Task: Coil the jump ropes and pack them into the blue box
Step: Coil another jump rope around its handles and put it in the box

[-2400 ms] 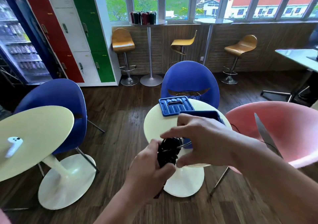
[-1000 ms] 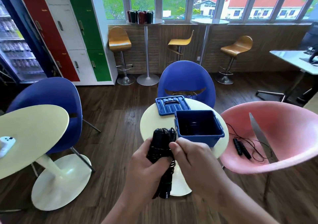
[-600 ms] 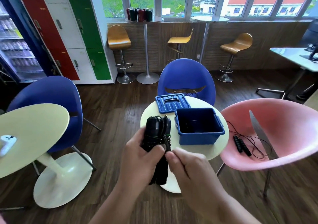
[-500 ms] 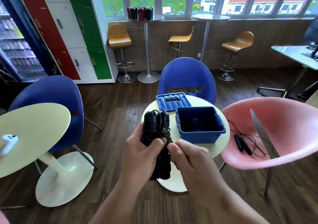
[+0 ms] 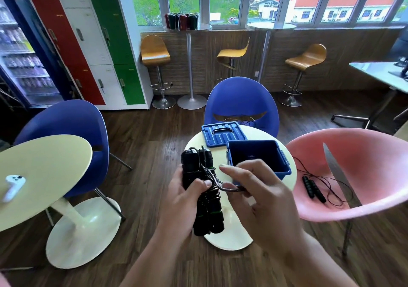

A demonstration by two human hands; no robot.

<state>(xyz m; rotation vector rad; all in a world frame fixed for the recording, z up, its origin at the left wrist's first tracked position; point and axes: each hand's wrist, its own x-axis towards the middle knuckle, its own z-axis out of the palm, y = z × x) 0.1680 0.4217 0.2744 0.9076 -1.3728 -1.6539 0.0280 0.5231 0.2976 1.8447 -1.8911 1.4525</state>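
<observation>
small round cream table (image 5: 193,142) dead ahead on a white pedestal foot, dark wood floor (image 5: 152,141) underneath. on top: open blue box (image 5: 251,141) toward the right edge, blue lid (image 5: 223,133) lying flat just behind it to the left. pink chair (image 5: 364,165) off to the right, loose jump rope (image 5: 313,188) down in the seat, black handles side by side, thin cord sprawled around them. bigger cream table (image 5: 48,167) over on the left with a white controller (image 5: 13,185) near its left edge.
</observation>
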